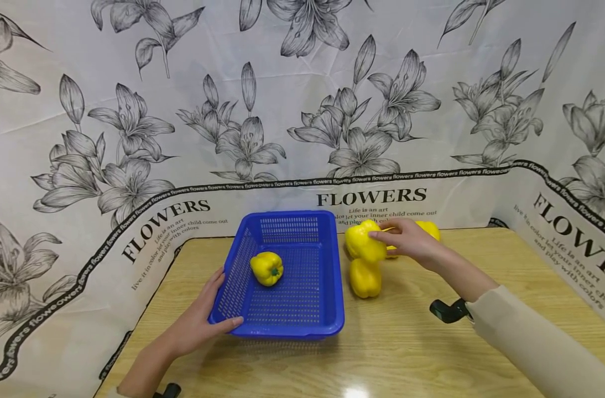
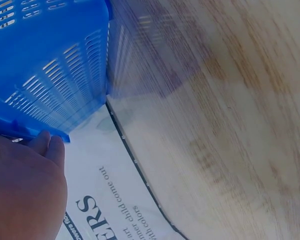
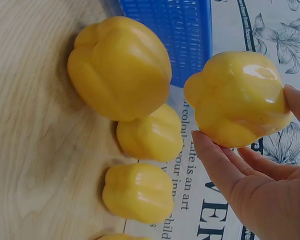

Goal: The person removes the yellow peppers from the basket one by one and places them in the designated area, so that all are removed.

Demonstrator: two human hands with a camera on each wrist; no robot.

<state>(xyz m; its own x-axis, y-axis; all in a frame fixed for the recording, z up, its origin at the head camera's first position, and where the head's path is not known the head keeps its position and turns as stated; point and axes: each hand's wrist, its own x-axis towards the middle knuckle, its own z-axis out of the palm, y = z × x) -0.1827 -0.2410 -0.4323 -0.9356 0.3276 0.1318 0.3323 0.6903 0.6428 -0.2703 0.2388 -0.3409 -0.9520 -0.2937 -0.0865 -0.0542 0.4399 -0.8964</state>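
Observation:
My right hand (image 1: 414, 243) pinches a yellow bell pepper (image 1: 362, 239) between thumb and fingers, to the right of the blue basket (image 1: 335, 276). In the right wrist view this pepper (image 3: 242, 97) is lifted off the table, fingertips along its side. One yellow bell pepper (image 1: 266, 268) lies inside the basket, toward the left wall. With the thumb over the front rim and fingers along the left side, my left hand (image 1: 195, 326) grips the basket's near left corner. Below the held pepper, another pepper (image 1: 365, 281) sits on the table.
More yellow peppers (image 1: 428, 229) stand behind my right hand, partly hidden by it; the right wrist view shows several in a row (image 3: 139, 194). A flower-printed cloth (image 1: 262, 138) hangs behind and beside the wooden table (image 1: 392, 342).

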